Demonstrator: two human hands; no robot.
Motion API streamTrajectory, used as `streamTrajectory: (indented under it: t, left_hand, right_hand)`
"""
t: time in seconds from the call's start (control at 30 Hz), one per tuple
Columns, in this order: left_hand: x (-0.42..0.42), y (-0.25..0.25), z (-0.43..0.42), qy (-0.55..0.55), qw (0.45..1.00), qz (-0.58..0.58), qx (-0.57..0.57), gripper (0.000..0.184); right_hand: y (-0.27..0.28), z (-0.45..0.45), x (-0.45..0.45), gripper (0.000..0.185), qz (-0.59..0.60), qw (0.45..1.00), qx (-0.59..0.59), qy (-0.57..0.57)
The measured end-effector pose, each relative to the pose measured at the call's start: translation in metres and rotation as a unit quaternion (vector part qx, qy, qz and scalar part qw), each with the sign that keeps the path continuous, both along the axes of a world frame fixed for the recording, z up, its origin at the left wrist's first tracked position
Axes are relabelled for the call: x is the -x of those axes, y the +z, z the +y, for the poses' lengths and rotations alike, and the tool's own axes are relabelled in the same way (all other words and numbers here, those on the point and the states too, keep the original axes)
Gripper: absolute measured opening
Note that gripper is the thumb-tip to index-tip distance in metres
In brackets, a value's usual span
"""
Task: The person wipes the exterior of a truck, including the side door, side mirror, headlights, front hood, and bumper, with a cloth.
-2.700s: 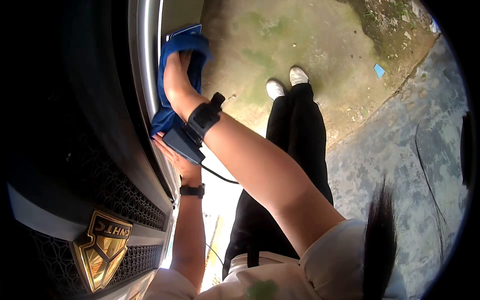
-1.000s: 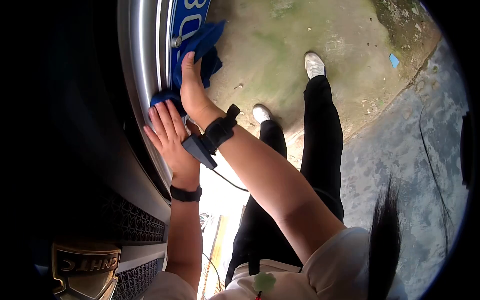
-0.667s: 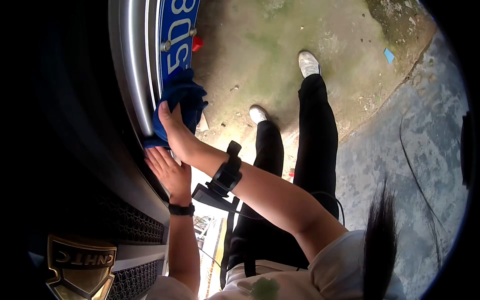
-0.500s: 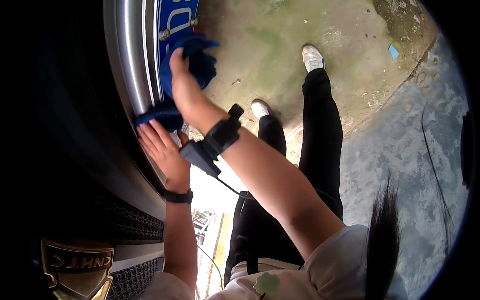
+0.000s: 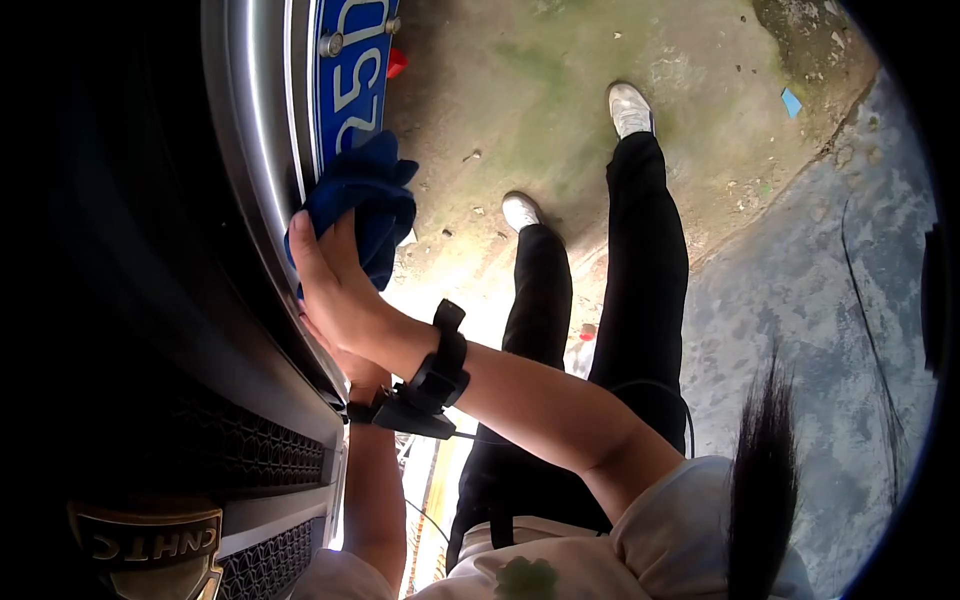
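My right hand (image 5: pixel 345 290) is closed on a bunched blue cloth (image 5: pixel 365 200). Its thumb lies along the cloth's near side, against the shiny metal trim (image 5: pixel 262 110) of a vehicle front. The cloth covers the lower end of a blue number plate (image 5: pixel 352 85) with white characters. Behind my right hand, my left hand (image 5: pixel 362 370) is against the vehicle's edge. Most of its fingers are hidden, so their grip does not show. Both wrists wear black straps, with a dark box hanging near them.
A gold CNHTC badge (image 5: pixel 150 545) and a mesh grille (image 5: pixel 255 445) are at lower left. My white shoes (image 5: pixel 630 110) stand on stained concrete ground (image 5: pixel 530 90). A thin cable runs from the wrist box past my legs. A blue scrap (image 5: pixel 791 102) lies at upper right.
My right hand has drawn the cloth down along the plate towards my body, uncovering more characters. It now overlaps my left hand, which showed flat fingers on part of the cloth before.
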State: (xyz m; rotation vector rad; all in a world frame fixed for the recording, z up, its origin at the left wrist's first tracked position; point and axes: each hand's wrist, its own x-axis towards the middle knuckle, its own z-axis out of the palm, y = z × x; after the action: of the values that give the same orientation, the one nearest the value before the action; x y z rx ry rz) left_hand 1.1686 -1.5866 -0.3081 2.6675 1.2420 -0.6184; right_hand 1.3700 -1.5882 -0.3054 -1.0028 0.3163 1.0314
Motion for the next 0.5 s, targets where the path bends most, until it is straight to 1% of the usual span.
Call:
streamTrajectory:
  t: [0.03,0.1,0.17,0.2,0.23,0.27,0.3,0.33,0.37,0.4,0.43,0.47,0.5]
  left_hand:
    - [-0.014,0.006,0.006,-0.223,0.958,0.156,-0.091,0.071]
    - [-0.032,-0.009,0.004,-0.228,0.956,0.038,-0.179,0.069]
    - [-0.039,-0.014,0.003,-0.23,0.95,0.044,-0.208,0.071]
    - [-0.039,-0.011,-0.001,-0.21,0.958,0.044,-0.19,0.068]
    - [-0.029,-0.013,-0.001,-0.217,0.952,0.043,-0.211,0.068]
    - [-0.01,-0.022,-0.001,-0.223,0.946,0.039,-0.231,0.067]
    - [0.004,-0.029,-0.001,-0.228,0.94,0.033,-0.251,0.067]
    - [0.012,-0.028,-0.003,-0.217,0.944,0.019,-0.249,0.064]
    - [0.019,-0.022,-0.002,-0.222,0.947,0.025,-0.231,0.068]
    - [0.027,-0.013,-0.004,-0.206,0.958,0.042,-0.194,0.072]
    - [0.036,-0.003,-0.003,-0.192,0.966,0.056,-0.161,0.075]
    - [0.052,-0.004,-0.002,-0.203,0.954,0.117,-0.189,0.08]
    - [0.053,0.0,-0.003,-0.168,0.973,0.036,-0.157,0.076]
  right_hand:
    - [-0.008,0.004,-0.007,0.073,-0.033,0.999,0.037,-0.015]
    - [-0.052,0.01,-0.011,0.073,0.008,0.997,-0.019,-0.077]
    - [-0.089,0.014,-0.011,0.076,0.086,0.989,-0.063,-0.106]
    - [-0.089,0.011,-0.012,0.066,0.193,0.97,-0.074,-0.127]
    - [-0.097,0.014,-0.003,0.066,0.187,0.975,-0.053,-0.105]
    - [-0.098,0.013,0.012,0.069,0.223,0.972,-0.027,-0.076]
    - [-0.08,0.007,0.017,0.072,0.257,0.965,0.001,-0.047]
    - [-0.063,0.002,0.025,0.072,0.255,0.966,-0.002,-0.048]
    - [-0.046,-0.002,0.037,0.071,0.257,0.965,-0.004,-0.048]
    - [-0.038,-0.007,0.057,0.071,0.266,0.961,-0.025,-0.069]
    - [-0.029,-0.008,0.066,0.071,0.252,0.963,-0.028,-0.086]
    - [-0.019,-0.008,0.075,0.07,0.238,0.965,-0.032,-0.104]
    - [-0.01,-0.008,0.084,0.07,0.223,0.967,-0.036,-0.122]
